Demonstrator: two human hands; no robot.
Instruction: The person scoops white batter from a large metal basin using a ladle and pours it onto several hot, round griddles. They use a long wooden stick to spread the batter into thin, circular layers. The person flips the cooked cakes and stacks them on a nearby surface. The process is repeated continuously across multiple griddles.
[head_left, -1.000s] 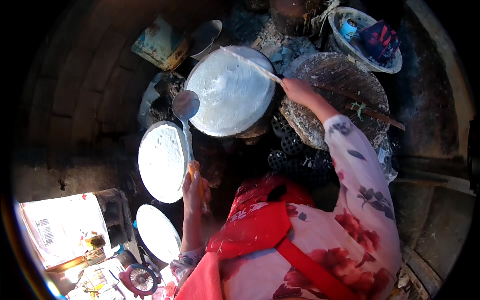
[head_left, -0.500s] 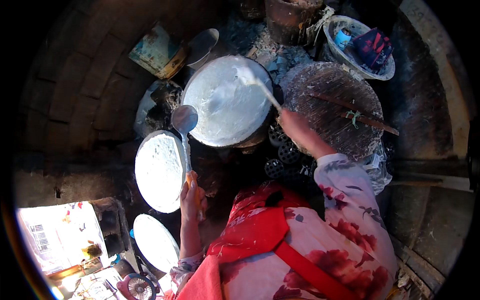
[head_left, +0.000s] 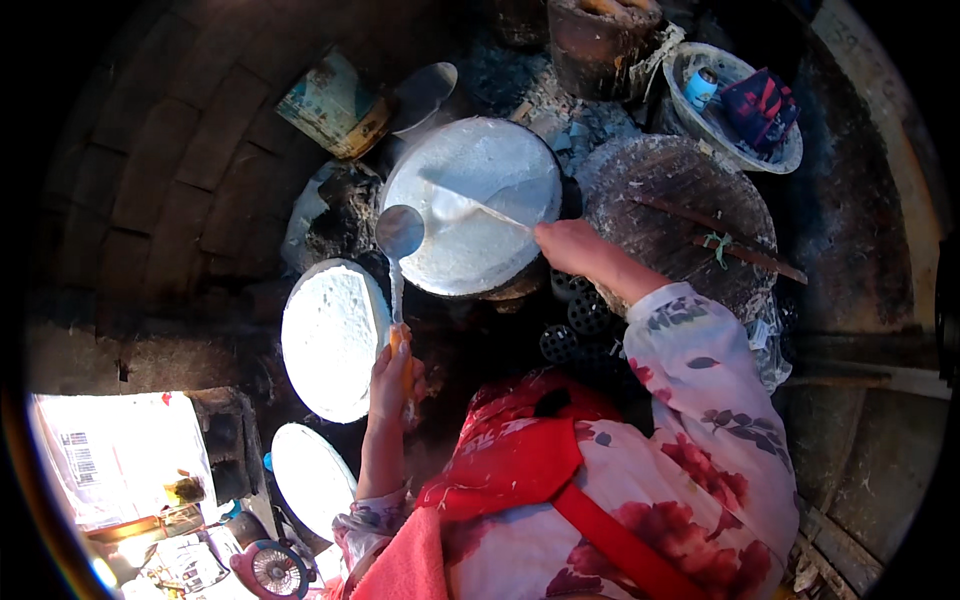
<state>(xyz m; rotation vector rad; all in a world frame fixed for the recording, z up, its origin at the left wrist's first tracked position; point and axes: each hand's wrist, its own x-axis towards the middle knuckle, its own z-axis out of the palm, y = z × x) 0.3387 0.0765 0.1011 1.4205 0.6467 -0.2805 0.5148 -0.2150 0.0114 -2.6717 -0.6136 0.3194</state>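
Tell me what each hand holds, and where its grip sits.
Left hand grips the ladle at its handle's lower end. Right hand grips the near end of a thin spreading stick.

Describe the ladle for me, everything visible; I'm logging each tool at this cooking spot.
The ladle has a round, shallow bowl that looks like grey metal and a long thin handle smeared white. The left hand grips the handle's lower end, so the ladle points away from the person. Its bowl sits at the left edge of the round white-coated cooking surface, above the white batter bowl. Whether the ladle touches the surface cannot be told.
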